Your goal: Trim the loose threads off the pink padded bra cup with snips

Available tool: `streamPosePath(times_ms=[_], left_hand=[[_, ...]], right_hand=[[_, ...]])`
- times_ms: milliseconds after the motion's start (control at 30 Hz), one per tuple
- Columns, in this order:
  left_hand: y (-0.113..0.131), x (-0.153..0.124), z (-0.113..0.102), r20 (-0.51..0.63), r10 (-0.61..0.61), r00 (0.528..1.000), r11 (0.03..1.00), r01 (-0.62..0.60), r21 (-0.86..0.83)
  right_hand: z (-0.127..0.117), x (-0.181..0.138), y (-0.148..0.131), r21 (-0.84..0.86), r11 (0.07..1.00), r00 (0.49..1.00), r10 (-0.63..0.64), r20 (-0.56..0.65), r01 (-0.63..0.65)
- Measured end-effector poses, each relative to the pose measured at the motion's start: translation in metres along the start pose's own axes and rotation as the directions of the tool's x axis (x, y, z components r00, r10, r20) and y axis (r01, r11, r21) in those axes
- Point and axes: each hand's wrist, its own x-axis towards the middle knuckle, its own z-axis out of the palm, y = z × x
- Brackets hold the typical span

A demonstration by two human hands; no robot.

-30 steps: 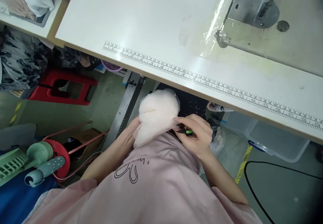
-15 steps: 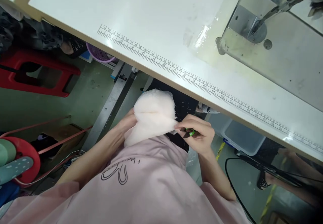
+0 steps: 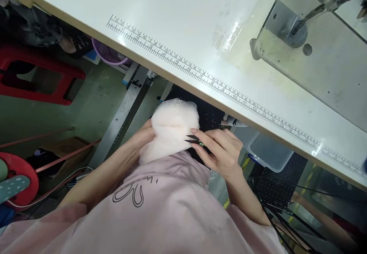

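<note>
White cloth (image 3: pixel 172 115) is held at 12 o'clock from pink shirt (image 3: pixel 180 212); prob. v. light, soft, easily creased, best pinched by edges. Its 9 o'clock edge is gripped by L hand (image 3: pixel 146 133); snips (image 3: pixel 195 142), blades parted, are held in R hand (image 3: pixel 223 151), approx. 4 o'clock. Table (image 3: pixel 172 13) is seen beyond, 1 o'clock.

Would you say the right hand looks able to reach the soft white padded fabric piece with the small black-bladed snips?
Probably yes: the right hand holds the snips with their open blades overlapping the white piece in this view, and nothing visible blocks them; the left hand holds the opposite side.
</note>
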Motion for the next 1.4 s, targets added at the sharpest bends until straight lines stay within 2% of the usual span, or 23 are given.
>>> streamPosePath(times_ms=[267, 500, 800, 1067, 1400], left_hand=[[-0.0019, 0.0002, -0.0006, 0.032, -0.012, 0.999, 0.998, 0.014, -0.057], [-0.0022, 0.0008, -0.0006, 0.012, 0.016, 1.000, 0.999, -0.016, -0.033], [-0.0011, -0.0016, 0.0034, 0.015, -0.036, 0.999, 0.999, 0.037, -0.030], [-0.0023, 0.0009, 0.0057, 0.022, -0.053, 0.998, 0.996, 0.054, -0.067], [-0.0055, 0.0067, 0.0029, 0.060, -0.084, 0.995, 0.996, 0.086, -0.029]], right_hand=[[0.0012, 0.0062, -0.0040, -0.031, 0.999, 0.999, -0.041, 0.021, 0.042], [0.0009, 0.0031, -0.0026, -0.023, 0.999, 0.999, -0.033, 0.022, 0.034], [0.0049, 0.0032, -0.0040, -0.008, 0.999, 0.999, -0.045, 0.010, 0.045], [0.0042, 0.0065, -0.0047, -0.077, 0.994, 0.996, -0.084, 0.003, 0.084], [0.0043, 0.0038, 0.0008, 0.062, 0.998, 1.000, 0.007, -0.020, -0.006]])
